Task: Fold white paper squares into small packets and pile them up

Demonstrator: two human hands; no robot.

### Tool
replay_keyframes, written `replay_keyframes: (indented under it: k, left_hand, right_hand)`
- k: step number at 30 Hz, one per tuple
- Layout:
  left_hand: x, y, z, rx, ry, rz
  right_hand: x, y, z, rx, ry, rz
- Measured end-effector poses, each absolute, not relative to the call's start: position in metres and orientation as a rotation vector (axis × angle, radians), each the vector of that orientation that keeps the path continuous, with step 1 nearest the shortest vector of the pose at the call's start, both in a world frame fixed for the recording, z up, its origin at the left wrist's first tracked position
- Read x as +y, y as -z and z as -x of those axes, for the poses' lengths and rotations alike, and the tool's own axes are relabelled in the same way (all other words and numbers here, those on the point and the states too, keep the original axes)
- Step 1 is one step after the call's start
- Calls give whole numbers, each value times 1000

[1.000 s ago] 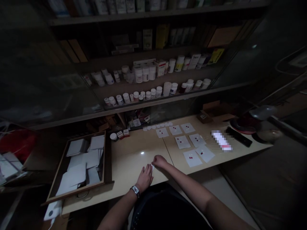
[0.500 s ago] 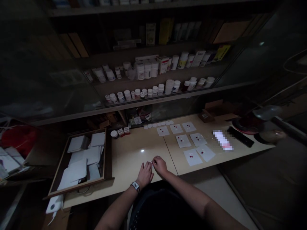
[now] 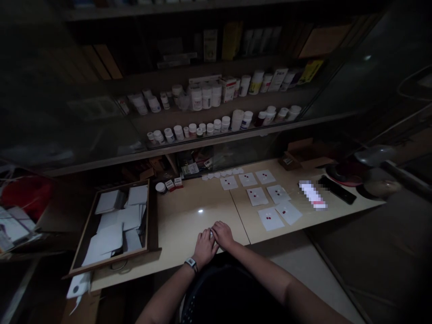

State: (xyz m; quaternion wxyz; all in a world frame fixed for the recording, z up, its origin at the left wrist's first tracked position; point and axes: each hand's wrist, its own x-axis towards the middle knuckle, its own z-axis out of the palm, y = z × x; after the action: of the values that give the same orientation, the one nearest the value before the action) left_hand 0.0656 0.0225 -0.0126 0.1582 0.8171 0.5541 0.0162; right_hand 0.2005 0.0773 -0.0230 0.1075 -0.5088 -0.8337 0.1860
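My left hand (image 3: 204, 248), with a watch (image 3: 191, 263) on its wrist, rests at the front of the table, fingers bent and together. Against it lies my right hand (image 3: 222, 235), its fingers closed at the left fingertips. Between them shows a bit of small white paper (image 3: 211, 233), mostly hidden by the fingers. To the right, several white paper squares (image 3: 271, 224) lie flat with red and white pills on them. A row of small folded white packets (image 3: 222, 174) lines the back of the table.
An open drawer-like tray (image 3: 147, 229) full of white paper stands on the left. Behind are a white-lidded jar (image 3: 160, 187) and small boxes (image 3: 173, 183). A black phone (image 3: 337, 190) and an open cardboard box (image 3: 300, 155) are at right. Shelves of medicine bottles (image 3: 206, 96) rise behind the table.
My right hand has closed in on the left hand, and its fingers now press over the left fingertips. The laid-out paper squares have not moved.
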Motion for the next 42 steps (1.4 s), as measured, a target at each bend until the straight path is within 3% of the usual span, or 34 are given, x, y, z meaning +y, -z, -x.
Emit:
replay_keyframes:
  k: [13, 42]
  left_hand:
    - [19, 12, -60, 1585, -81, -2334]
    - [17, 15, -63, 1615, -95, -2313]
  right_hand:
    - [92, 32, -211, -2145, -759, 1568]
    - [89, 44, -195, -2154, -639, 1618]
